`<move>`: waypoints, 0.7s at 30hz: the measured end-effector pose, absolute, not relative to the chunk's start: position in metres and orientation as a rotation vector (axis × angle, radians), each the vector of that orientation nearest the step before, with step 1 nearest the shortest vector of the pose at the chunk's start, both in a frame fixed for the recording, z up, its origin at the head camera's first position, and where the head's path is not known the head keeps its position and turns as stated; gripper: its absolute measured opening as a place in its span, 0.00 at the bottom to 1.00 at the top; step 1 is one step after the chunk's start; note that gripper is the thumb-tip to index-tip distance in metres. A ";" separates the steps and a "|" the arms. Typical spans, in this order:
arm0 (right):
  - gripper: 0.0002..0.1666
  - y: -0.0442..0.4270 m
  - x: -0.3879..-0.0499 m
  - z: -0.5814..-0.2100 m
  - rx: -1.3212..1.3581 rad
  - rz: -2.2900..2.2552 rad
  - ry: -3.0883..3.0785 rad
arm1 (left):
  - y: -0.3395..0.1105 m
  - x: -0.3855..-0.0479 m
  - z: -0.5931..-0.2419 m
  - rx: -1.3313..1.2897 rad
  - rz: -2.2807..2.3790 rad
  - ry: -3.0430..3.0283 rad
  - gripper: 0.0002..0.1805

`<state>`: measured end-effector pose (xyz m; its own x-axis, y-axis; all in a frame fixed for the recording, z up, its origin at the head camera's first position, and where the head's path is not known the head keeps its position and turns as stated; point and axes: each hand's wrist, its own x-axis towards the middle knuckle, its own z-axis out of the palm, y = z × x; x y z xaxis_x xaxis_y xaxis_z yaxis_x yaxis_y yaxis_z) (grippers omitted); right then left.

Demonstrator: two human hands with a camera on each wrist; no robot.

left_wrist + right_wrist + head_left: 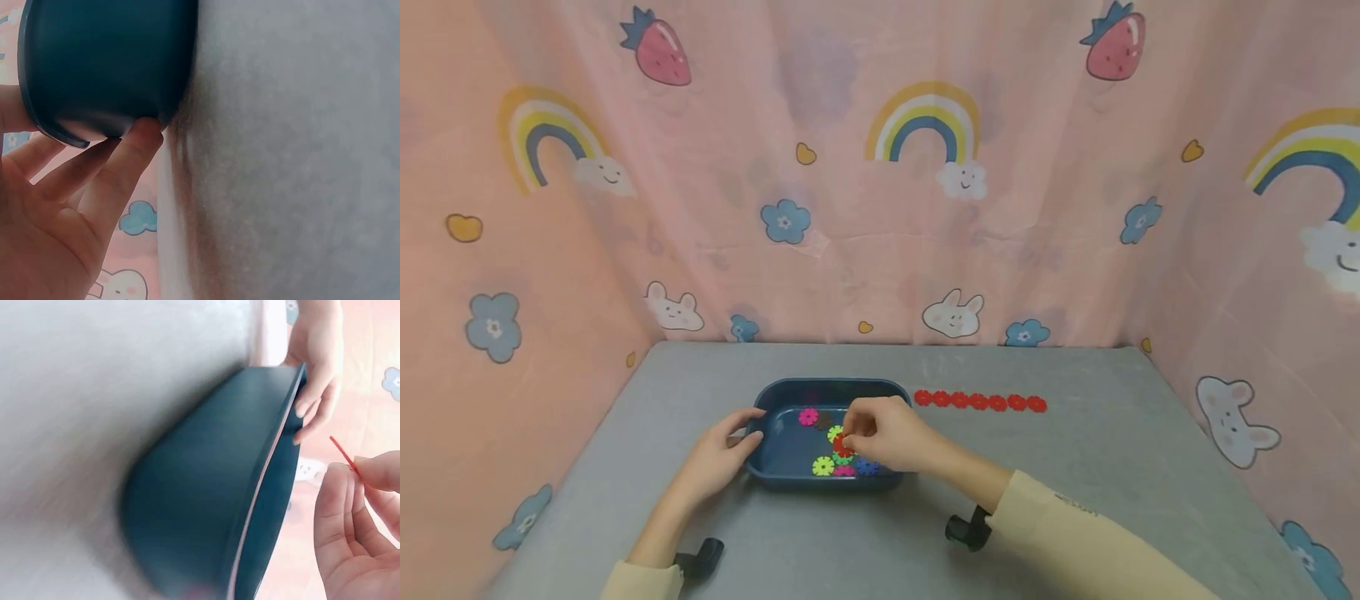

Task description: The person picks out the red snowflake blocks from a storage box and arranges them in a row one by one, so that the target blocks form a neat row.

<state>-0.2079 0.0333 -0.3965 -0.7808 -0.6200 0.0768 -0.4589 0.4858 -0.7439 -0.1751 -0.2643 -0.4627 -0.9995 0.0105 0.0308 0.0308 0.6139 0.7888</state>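
A dark blue plastic tray (782, 482) stands on the table, with several snowflake discs lying loose inside. Among these are a pink disc (808, 417), a brown disc (824, 421), a yellow-green disc (823, 466) and a blue disc (868, 467). My left hand (717, 454) grips the tray's left end, digits at the rim and against the outer wall (112, 69). Over the tray's right half, my right hand (887, 433) pinches a red snowflake disc (841, 447) between thumb and fingertips. That red disc (341, 450) appears edge-on in the right wrist view, above the rim.
To the right of the tray, several red snowflake discs (978, 402) lie in a straight row on the grey table (1112, 483). A pink printed curtain (850, 267) hangs behind the table and along both sides. Black camera mounts (967, 530) are on both wrists.
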 end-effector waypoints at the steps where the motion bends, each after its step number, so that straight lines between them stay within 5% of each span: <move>1: 0.05 0.041 -0.208 -0.397 -0.924 -1.189 2.537 | -0.264 -0.175 -0.463 -0.037 -1.374 -2.801 0.22; 21: 0.04 0.178 -0.230 -0.420 -0.581 -1.328 2.741 | -0.261 -0.174 -0.461 -0.064 -1.378 -2.789 0.22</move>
<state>-0.2304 0.1779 -0.4198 -0.9289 -0.3488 0.1243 -0.3137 0.5629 -0.7647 -0.1738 -0.2615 -0.4612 -0.9987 0.0238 0.0449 0.0502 0.6069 0.7932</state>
